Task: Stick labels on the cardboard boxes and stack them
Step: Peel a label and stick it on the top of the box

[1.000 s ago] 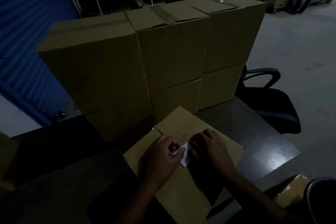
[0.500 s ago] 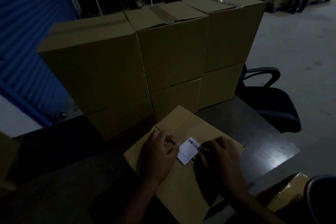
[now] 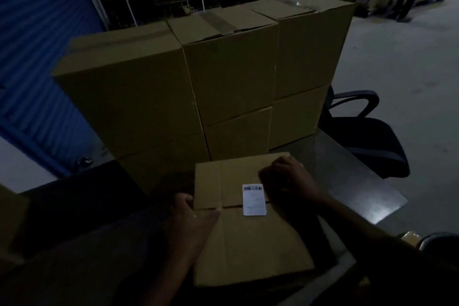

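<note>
While the left hand [image 3: 192, 216] grips the near box's [image 3: 248, 243] left edge, thumb on top, a white label [image 3: 253, 199] lies flat across its seam; the right hand [image 3: 285, 179] curls over the far-right corner, before the stack [image 3: 198, 82].

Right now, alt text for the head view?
A person's left hand and right hand grip opposite edges of a brown cardboard box bearing a white barcode label, on a dark table before stacked brown cardboard boxes.
</note>
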Motion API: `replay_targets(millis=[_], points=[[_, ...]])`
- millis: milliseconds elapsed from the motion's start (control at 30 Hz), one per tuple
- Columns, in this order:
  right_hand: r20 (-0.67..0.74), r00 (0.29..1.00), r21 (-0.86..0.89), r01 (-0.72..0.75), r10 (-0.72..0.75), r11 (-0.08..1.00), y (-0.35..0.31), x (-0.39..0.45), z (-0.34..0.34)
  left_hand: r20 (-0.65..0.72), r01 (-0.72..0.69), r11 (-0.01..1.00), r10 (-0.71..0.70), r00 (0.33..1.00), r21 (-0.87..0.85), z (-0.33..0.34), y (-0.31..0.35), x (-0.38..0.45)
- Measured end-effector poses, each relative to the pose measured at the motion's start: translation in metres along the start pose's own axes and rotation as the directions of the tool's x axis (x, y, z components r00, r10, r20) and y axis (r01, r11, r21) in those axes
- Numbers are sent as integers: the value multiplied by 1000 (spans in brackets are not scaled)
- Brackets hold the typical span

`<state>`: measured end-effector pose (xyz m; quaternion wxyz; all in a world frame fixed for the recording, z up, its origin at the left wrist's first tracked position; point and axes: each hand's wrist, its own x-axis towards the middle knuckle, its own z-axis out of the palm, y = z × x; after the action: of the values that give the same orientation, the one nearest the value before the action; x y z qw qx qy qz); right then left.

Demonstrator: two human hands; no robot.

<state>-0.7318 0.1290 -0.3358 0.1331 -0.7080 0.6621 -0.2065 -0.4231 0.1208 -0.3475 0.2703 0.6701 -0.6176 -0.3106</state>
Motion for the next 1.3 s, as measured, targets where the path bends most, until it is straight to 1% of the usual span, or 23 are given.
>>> replay_targets(millis=[33,67,100,167,200,233,267,333,400,467,500,567,700,800,933,1067,1200,1300], points=[[43,999,-23,4,-3,1000,3,10,-4,15,-23,999,24,1000,-46,2,-4,-8],[66,998,-32,-7,9,999,1,15,-7,-9,-71,997,70,997,-38,5,-7,-13],[58,998,-31,-18,19,999,-6,14,-8,-52,-117,993,117,992,0,8,-8,-16],[-12,996,37,-86,87,996,-25,2,-7,-155,-200,977,209,966,70,14,0,-14],[-61,992,66,-105,109,992,-32,-6,-1,-185,-250,965,260,948,76,18,7,-11],[-106,988,41,-109,113,993,-39,-16,4,-198,-305,950,314,929,73,21,17,-10],[-139,986,-35,-95,89,995,-46,-26,11,-190,-360,931,364,912,57,26,25,-8],[-135,989,-161,-79,58,984,-50,-34,24,-110,-425,905,425,898,23,37,42,-4],[-128,991,-194,-68,44,979,-49,-32,31,-18,-433,900,434,901,55,46,52,3],[-159,986,-166,-70,44,984,-47,-29,33,15,-446,880,449,893,162,53,53,8],[-171,984,-154,-76,49,985,-46,-28,33,15,-452,874,457,889,176,54,52,9],[-179,982,-149,-84,57,985,-44,-25,36,-1,-463,875,467,884,142,54,48,10],[-186,981,-181,-95,61,979,-48,-22,40,-24,-465,880,469,883,96,53,43,11],[-220,974,-158,-90,54,983,-48,-25,38,-7,-472,875,476,880,107,53,44,10],[-205,978,-165,-78,43,983,-48,-24,34,-6,-470,875,474,880,116,53,42,11],[-222,973,-116,-83,55,990,-47,-26,34,-12,-470,874,475,880,126,54,42,12],[-229,972,-152,-83,47,985,-49,-26,33,-19,-478,871,483,875,118,54,42,12],[-245,969,-133,-71,36,989,-48,-25,32,-23,-487,865,492,870,119,55,41,13]])
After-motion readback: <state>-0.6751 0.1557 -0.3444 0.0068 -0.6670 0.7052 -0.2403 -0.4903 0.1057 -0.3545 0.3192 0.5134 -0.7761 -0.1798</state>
